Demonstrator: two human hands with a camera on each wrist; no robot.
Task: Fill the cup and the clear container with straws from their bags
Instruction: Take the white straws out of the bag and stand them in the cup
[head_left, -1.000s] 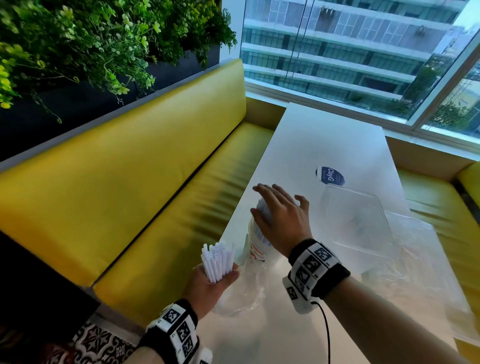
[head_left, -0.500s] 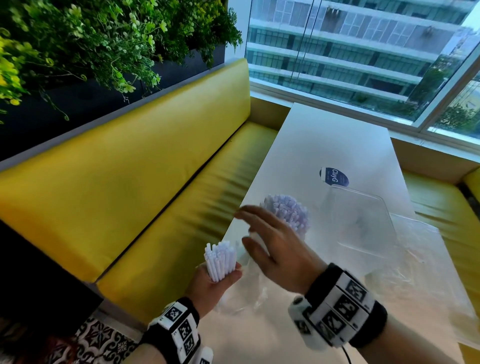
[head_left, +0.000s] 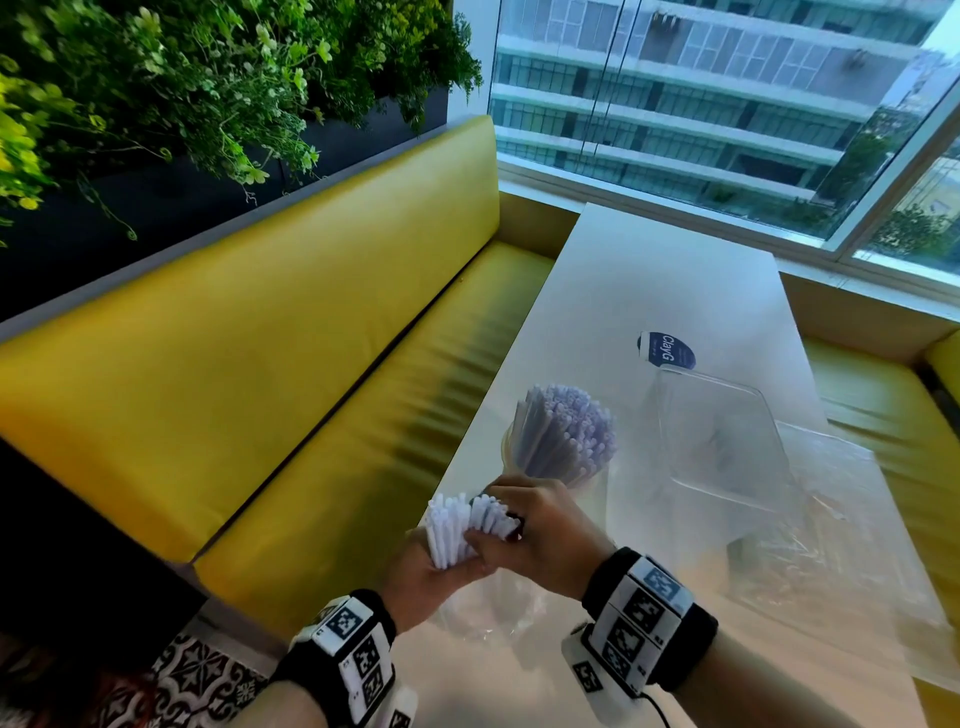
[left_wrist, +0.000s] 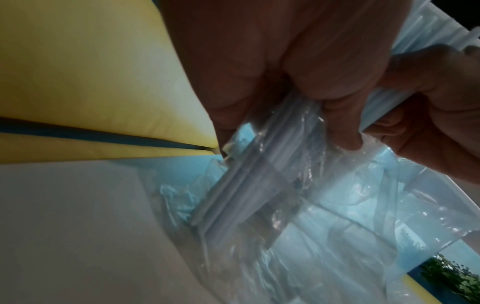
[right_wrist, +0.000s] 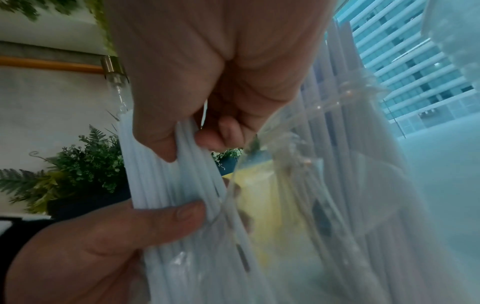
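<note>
A bundle of white straws (head_left: 448, 529) sticks up out of a clear bag (head_left: 483, 621) at the table's near left edge. My left hand (head_left: 441, 569) grips that bag round the straws (left_wrist: 233, 195). My right hand (head_left: 500, 526) has come onto the same bundle and pinches some of the straws (right_wrist: 182, 164) between thumb and fingers, just above my left thumb (right_wrist: 168, 218). Behind the hands stands the cup (head_left: 519, 457), packed with upright straws (head_left: 563, 431). The clear container (head_left: 727, 431) sits to its right, with no straws showing in it.
A second crumpled clear bag (head_left: 841, 545) lies to the right of the container. A dark blue round label (head_left: 666, 351) lies farther back on the white table (head_left: 649, 270). A yellow bench (head_left: 260, 374) runs along the left, with plants above it.
My right hand left the top of the cup's straws, swung back towards me and took hold of straws in the bundle that my left hand holds. The left hand stayed put.
</note>
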